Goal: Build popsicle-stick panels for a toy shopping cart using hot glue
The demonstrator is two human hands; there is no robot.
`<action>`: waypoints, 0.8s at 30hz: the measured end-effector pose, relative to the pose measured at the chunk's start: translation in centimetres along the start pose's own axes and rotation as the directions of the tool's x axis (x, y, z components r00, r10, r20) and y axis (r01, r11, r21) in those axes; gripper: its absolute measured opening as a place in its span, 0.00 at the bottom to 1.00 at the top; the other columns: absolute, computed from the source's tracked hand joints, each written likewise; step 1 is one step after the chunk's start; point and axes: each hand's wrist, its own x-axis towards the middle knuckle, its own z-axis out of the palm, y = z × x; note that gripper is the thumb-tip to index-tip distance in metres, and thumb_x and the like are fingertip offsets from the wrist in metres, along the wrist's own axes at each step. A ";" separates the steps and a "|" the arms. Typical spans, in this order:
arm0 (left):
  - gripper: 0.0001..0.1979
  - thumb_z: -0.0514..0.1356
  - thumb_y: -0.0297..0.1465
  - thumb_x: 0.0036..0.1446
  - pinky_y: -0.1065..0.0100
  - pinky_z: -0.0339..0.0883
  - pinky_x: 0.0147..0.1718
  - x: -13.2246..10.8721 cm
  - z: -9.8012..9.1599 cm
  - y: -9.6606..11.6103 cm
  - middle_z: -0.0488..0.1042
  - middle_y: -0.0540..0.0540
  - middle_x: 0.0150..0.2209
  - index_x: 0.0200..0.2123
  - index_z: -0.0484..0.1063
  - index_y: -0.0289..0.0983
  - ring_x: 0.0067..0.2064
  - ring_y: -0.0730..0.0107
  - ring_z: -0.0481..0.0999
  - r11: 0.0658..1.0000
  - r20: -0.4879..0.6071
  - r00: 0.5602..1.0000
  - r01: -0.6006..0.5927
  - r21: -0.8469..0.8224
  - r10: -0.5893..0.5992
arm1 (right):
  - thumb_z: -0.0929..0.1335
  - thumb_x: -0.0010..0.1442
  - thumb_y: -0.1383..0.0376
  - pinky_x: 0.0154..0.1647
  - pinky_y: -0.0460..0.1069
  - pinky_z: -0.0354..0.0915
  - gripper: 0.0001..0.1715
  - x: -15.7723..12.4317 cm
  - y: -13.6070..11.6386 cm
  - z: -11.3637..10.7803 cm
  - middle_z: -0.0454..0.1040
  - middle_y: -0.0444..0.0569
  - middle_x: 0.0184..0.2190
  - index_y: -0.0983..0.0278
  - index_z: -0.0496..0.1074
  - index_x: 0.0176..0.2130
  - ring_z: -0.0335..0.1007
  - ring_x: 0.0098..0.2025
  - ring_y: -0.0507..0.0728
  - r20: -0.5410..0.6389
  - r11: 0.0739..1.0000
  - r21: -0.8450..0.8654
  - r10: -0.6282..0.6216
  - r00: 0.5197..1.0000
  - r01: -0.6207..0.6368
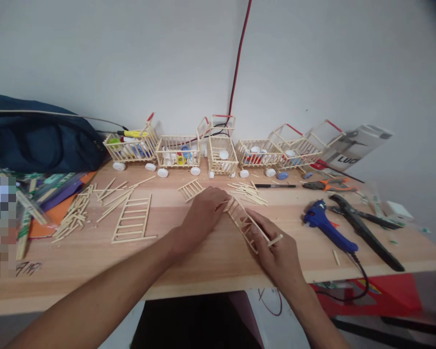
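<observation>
My right hand [278, 249] grips a ladder-like frame of thin wooden sticks [237, 214], its thumb and fingers around the near end. The frame is tilted just above the table. At its far end my left hand [208, 207] is closed with bent fingers against the corner; the fingertips are partly hidden. A small stick ladder [191, 190] lies just beyond my left hand. To the left, a larger stick ladder [133, 218] rests flat on the wood. Loose short sticks [250, 192] are scattered behind the held frame.
Several miniature stick carts [178, 151] stand along the wall. At right lie a blue glue gun [329, 225], black-handled cutters [366, 230], orange-handled pliers [329, 184] and a black pen [275, 186]. A stick pile [74, 213] and dark blue bag [39, 133] occupy the left.
</observation>
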 end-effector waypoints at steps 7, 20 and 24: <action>0.07 0.57 0.23 0.60 0.66 0.68 0.42 0.0 0.1 -0.2 0.78 0.46 0.34 0.34 0.75 0.34 0.39 0.66 0.75 1.000 -0.003 1.000 0.020 -0.007 -0.020 | 0.62 0.67 0.60 0.54 0.49 0.68 0.21 -0.1 0.4 0.2 0.76 0.52 0.53 0.62 0.71 0.56 0.73 0.55 0.57 -0.020 0.999 0.001 -0.040 0.999 0.040; 0.15 0.59 0.21 0.57 0.65 0.69 0.46 -0.2 0.1 -0.1 0.77 0.46 0.42 0.47 0.71 0.37 0.44 0.67 0.75 0.996 -0.025 0.997 0.076 -0.051 -0.078 | 0.63 0.66 0.59 0.51 0.48 0.70 0.22 0.0 -0.2 0.2 0.77 0.51 0.52 0.62 0.70 0.56 0.75 0.52 0.56 -0.019 1.000 0.005 0.016 1.000 -0.016; 0.15 0.58 0.21 0.58 0.63 0.69 0.47 -0.1 0.1 -0.1 0.77 0.44 0.42 0.49 0.72 0.35 0.45 0.65 0.74 0.999 -0.029 0.999 0.035 -0.012 -0.035 | 0.63 0.66 0.60 0.53 0.49 0.69 0.22 0.0 0.0 0.4 0.75 0.52 0.54 0.63 0.70 0.57 0.73 0.55 0.57 -0.016 1.000 -0.022 0.000 1.000 -0.001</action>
